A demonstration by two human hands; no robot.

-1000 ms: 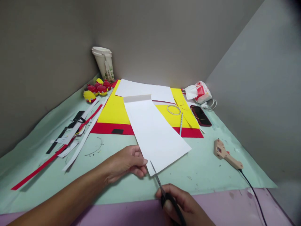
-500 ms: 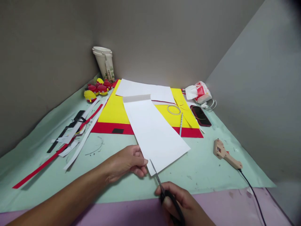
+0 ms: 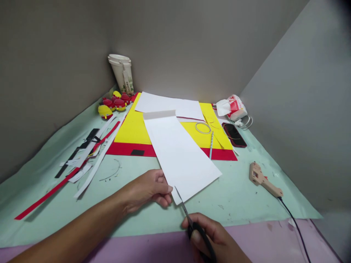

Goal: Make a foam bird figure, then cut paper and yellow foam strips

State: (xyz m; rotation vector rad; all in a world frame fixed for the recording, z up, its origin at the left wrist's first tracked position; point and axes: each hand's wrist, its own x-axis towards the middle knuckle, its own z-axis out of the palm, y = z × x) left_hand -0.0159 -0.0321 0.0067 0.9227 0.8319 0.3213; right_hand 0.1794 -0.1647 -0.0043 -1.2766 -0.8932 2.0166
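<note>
Left fingers (image 3: 162,200) pinch while right fingers (image 3: 204,220) curl inward.

the one word that can be made out is "coffee", in small slanted lettering running along the front of the white paper cup (image 3: 120,71) at the far left. the red-and-white tissue pack (image 3: 237,106) at the far right carries printed marks too small to read.

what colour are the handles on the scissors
The scissor handles are black, shown in the head view, partly covered by fingers.
</note>
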